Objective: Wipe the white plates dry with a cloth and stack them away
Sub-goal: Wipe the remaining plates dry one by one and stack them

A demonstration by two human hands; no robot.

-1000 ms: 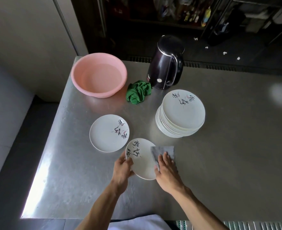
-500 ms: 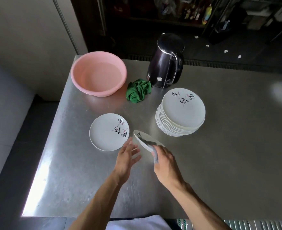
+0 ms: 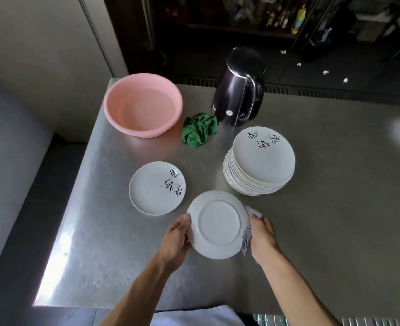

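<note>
Held plate (image 3: 217, 223) is underside up, foot ring facing the camera, lifted off the tabletop (image 3: 335, 208) at the near edge, between the two hands.

Left hand (image 3: 176, 235) grips the left rim, thumb on top and fingers under: my read is it's just the clamp and pivot. Right hand (image 3: 262, 236) is curled round the right rim with the grey cloth (image 3: 246, 241) bunched in it, cloth poking out above and below the fingers. So the cloth is pinned to the plate edge, probably ready to wipe the back.

Stack (image 3: 263, 158) sits to the right, face up and close enough to drop onto or pull from. Single plate (image 3: 151, 191) lies flat and face up on the left, apart from the stack. Can't tell which pile is dry and which is wet.

Pink basin (image 3: 144, 134) at the far left corner looks to have water in it. Green rag (image 3: 200, 129) is crumpled between the basin and the kettle (image 3: 237, 90), with nobody touching it.

Writing: plate faces carry black brush characters with pink strokes and a small red seal mark, and I can't read them from here. The kettle has a round badge and small lettering low on the body, too small to read.
</note>
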